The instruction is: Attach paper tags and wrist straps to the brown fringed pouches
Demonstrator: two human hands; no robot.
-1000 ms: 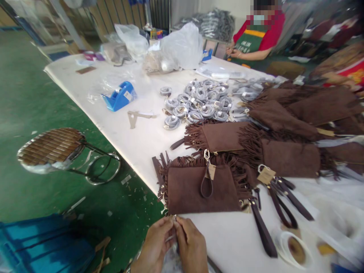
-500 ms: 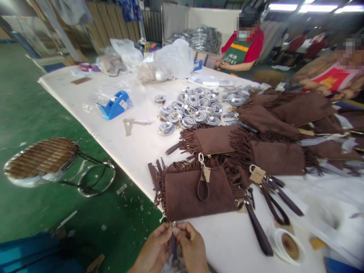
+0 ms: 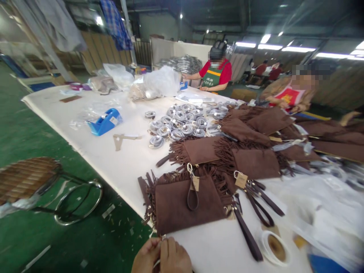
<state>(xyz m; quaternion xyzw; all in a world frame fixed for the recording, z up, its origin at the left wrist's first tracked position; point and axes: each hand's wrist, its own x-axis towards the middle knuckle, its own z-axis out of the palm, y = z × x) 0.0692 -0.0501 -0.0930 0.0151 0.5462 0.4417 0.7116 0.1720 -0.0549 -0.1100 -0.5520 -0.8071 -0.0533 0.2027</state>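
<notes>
At the bottom edge, my left hand (image 3: pixel 146 256) and my right hand (image 3: pixel 174 256) are closed together, fingertips meeting. Between them a small metal clasp (image 3: pixel 163 237) of a strap peeks out at the top; the fingers hide most of the strap. Just beyond lies a brown fringed clutch bag (image 3: pixel 184 206), flat on the table, with a looped wrist strap (image 3: pixel 192 197) and a kraft paper tag (image 3: pixel 195 184) on top of it. To its right are several loose dark wrist straps (image 3: pixel 247 235) and another tagged one.
Coiled grey straps (image 3: pixel 182 121) lie in a heap mid-table, near a blue tape dispenser (image 3: pixel 104 122). More brown bags (image 3: pixel 256 163) pile up at right. A tape roll (image 3: pixel 274 248) and plastic bags (image 3: pixel 321 212) are at front right. A stool (image 3: pixel 31 178) stands left; two people work across the table.
The view has tilted up and shifted right. My right hand's fingers have folded further over the strap, which now shows less. The co-worker in green apron has stretched an arm sideways.
</notes>
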